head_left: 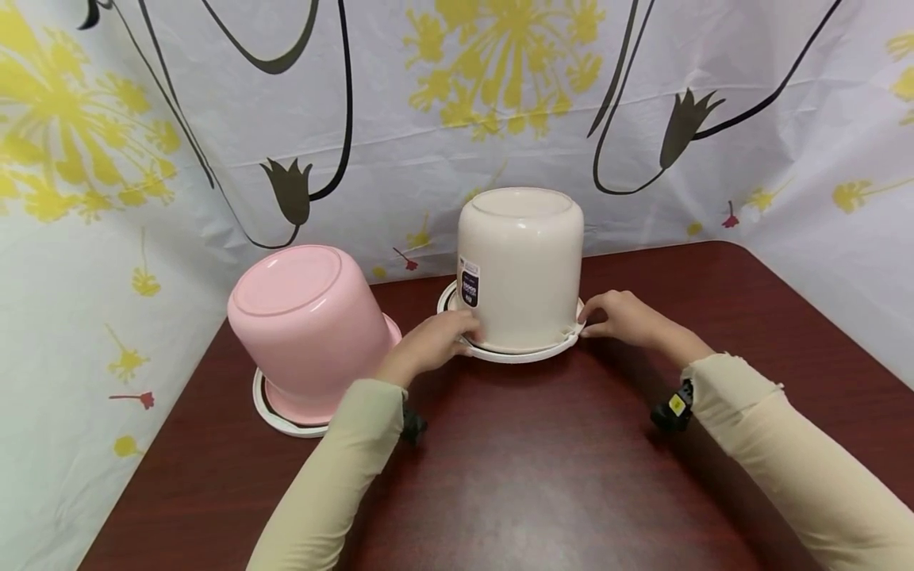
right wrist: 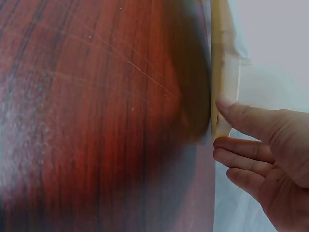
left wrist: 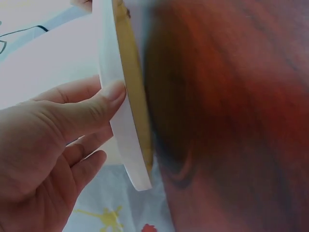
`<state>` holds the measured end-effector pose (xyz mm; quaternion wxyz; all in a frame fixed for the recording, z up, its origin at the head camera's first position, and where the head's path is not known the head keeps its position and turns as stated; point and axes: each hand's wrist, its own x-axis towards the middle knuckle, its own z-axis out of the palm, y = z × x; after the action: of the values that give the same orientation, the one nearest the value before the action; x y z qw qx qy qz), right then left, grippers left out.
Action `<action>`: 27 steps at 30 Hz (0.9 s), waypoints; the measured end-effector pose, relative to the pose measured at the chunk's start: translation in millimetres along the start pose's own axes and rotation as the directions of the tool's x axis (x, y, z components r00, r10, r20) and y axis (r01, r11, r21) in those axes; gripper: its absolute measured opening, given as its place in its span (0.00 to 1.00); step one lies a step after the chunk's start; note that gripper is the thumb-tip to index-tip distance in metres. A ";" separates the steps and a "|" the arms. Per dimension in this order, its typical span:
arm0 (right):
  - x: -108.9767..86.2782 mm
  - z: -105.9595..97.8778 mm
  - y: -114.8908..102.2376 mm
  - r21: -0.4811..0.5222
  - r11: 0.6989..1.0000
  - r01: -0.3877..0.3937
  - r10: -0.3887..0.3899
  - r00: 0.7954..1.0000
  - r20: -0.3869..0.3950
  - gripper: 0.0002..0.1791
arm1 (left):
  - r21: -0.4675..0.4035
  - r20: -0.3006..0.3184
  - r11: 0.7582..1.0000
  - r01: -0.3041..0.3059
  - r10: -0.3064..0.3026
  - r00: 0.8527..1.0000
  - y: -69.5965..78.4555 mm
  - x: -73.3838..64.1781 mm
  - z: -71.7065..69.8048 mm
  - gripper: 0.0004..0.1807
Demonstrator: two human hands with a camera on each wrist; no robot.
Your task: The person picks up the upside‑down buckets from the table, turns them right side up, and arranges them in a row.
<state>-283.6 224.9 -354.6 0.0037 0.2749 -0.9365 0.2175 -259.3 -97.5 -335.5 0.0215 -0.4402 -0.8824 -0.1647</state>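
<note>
A cream-white plastic bucket (head_left: 524,274) stands upside down towards the back of the table, a dark label (head_left: 469,287) on its side. My left hand (head_left: 437,342) pinches its rim at the left; in the left wrist view the thumb lies on the white rim (left wrist: 124,130), fingers behind. On the opposite side my right hand (head_left: 628,319) holds the rim too, its thumb against the edge (right wrist: 226,87) in the right wrist view. The bucket's inside is hidden. Left of it a pink bucket (head_left: 314,333) sits bottom up, leaning to the left in the head view, untouched by either hand.
Both buckets are on a dark red-brown wooden table (head_left: 535,476). A white curtain (head_left: 400,103) with yellow flowers and dark stems hangs close behind and along the sides. A white ring (head_left: 286,424) shows around the pink bucket's rim.
</note>
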 end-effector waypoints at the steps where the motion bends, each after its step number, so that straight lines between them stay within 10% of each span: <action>1: -1.2 -1.0 0.2 0.003 1.000 -0.003 0.003 1.000 -0.012 0.09 | -0.012 -0.017 1.000 -0.028 0.028 0.999 -5.4 1.5 1.1 0.10; 27: -19.9 -54.6 -13.2 0.104 0.994 -0.047 0.064 0.983 -0.170 0.09 | -0.218 0.031 0.975 -0.041 0.049 0.998 18.7 19.2 -46.9 0.13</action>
<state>-266.1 247.5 -302.3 0.0651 0.2288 -0.9280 0.2868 -261.4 -86.8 -282.6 -0.0390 -0.4626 -0.8493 -0.2514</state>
